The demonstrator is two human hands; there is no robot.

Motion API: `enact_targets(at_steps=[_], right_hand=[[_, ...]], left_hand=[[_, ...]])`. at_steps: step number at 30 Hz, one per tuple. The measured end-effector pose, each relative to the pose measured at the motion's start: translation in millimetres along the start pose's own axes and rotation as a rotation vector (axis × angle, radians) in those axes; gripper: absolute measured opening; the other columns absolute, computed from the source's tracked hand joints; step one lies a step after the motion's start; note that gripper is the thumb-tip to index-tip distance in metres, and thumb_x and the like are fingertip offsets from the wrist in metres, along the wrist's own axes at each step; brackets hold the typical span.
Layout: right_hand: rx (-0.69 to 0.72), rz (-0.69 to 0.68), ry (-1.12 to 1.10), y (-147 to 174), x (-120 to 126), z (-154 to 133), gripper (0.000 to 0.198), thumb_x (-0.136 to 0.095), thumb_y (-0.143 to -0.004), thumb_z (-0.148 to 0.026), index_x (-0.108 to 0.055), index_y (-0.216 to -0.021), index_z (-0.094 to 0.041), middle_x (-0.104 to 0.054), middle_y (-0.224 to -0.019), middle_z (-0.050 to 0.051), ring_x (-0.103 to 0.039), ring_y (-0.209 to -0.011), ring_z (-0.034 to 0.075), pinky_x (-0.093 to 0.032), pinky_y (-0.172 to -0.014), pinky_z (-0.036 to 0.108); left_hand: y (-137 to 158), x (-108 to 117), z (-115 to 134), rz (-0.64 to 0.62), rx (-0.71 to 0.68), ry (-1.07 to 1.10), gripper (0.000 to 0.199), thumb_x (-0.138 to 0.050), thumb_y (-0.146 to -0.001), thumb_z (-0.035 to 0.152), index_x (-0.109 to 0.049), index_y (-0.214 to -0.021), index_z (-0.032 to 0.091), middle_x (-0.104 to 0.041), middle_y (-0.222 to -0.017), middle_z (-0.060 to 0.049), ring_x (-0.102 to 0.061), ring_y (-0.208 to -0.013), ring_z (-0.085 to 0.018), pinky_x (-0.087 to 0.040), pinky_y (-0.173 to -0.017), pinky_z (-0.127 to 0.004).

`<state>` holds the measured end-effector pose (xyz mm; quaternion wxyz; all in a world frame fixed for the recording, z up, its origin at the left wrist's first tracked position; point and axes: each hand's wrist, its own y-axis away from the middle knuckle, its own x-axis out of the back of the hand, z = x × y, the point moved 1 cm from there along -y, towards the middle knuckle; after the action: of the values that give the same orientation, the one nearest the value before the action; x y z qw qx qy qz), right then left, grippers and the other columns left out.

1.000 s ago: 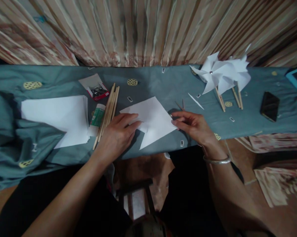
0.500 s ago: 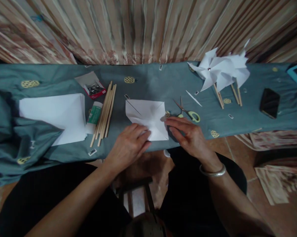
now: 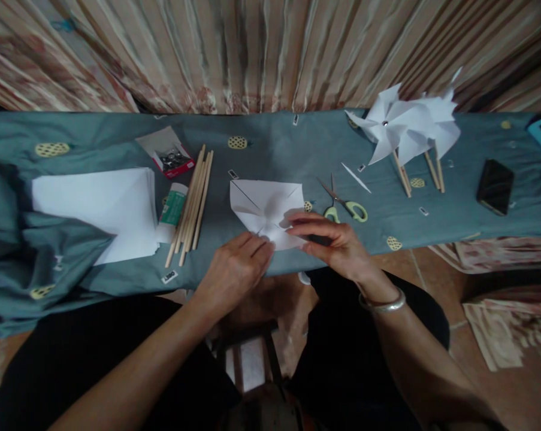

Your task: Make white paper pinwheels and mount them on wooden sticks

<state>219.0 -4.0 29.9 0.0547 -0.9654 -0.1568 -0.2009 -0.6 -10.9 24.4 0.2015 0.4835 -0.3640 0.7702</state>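
Observation:
A white paper square [image 3: 266,193] with cuts running in from its corners lies at the table's near edge. My left hand [image 3: 239,263] has its fingers bent together on the paper's near-left corner, gripping it. Over the right part of the sheet reaches my right hand [image 3: 331,242], thumb and fingers apart, the fingertips at or just above the surface. Whether they press on it I cannot tell. Scissors [image 3: 339,200] with green handles lie spread to the right of the paper, beside a thin white paper sliver [image 3: 356,178].
To the left are wooden sticks [image 3: 193,206], a glue stick [image 3: 173,209], an open box of metal pins [image 3: 174,160] and a paper stack [image 3: 94,206] partly under bunched cloth. Paper pinwheels [image 3: 402,129] on sticks lie at the back right, near a black phone [image 3: 495,187].
My right hand has shifted left, farther over the paper, with its thumb and fingers apart. My left hand has drawn slightly nearer to me at the corner.

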Motion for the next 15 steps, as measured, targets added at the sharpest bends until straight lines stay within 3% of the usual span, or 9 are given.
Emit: enact_targets(at_steps=[6, 10, 15], right_hand=[[-0.027, 0.102, -0.116, -15, -11, 6, 0.008, -0.073, -0.08, -0.028, -0.075, -0.086, -0.023, -0.071, -0.114, 0.006, -0.064, -0.113, 0.022, -0.048, -0.102, 0.045], [-0.01, 0.162, -0.026, -18, -19, 8, 0.002, -0.073, -0.078, -0.022, -0.073, -0.079, -0.023, -0.07, -0.114, 0.006, -0.064, -0.111, 0.021, -0.047, -0.101, 0.042], [-0.01, 0.191, 0.198, -19, -24, 5, 0.005, -0.07, -0.079, -0.019, -0.072, -0.078, -0.023, -0.067, -0.119, 0.007, -0.063, -0.111, 0.024, -0.046, -0.1, 0.044]], left_hand=[[-1, 1, 3, -0.019, -0.001, 0.002, 0.015, -0.049, -0.094, 0.014, -0.064, -0.09, 0.012, -0.069, -0.086, -0.008, -0.062, -0.079, -0.02, -0.055, -0.069, -0.031], [1, -2, 3, -0.019, 0.009, -0.011, 0.013, -0.051, -0.093, 0.014, -0.064, -0.09, 0.012, -0.069, -0.085, -0.007, -0.062, -0.079, -0.019, -0.055, -0.07, -0.031], [4, -3, 3, 0.012, 0.032, 0.0, 0.025, -0.053, -0.093, 0.014, -0.057, -0.117, 0.008, -0.07, -0.093, -0.008, -0.064, -0.082, -0.019, -0.056, -0.072, -0.032]])
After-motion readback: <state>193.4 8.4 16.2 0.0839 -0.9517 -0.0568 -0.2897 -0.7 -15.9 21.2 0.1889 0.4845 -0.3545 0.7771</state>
